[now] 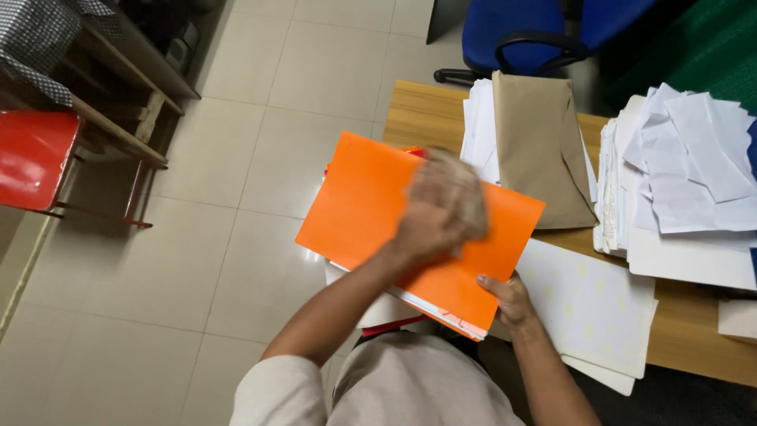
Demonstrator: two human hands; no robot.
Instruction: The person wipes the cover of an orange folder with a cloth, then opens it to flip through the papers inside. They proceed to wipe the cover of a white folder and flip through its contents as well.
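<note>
Pinching the flat orange plastic folder (371,205) by its near corner, the right hand (509,300) steadies it. The left hand (434,217), closed on a crumpled beige cloth (461,189), presses flat on its cover.

One camera sits on the person's head. It looks almost straight down, close above the wooden desk (426,110) at 3 o'clock.

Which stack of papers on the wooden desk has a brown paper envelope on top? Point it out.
The white paper stack at the desk's far edge, near the blue office chair: the brown paper envelope covers it. The messier loose white stack on the right has none.
</note>
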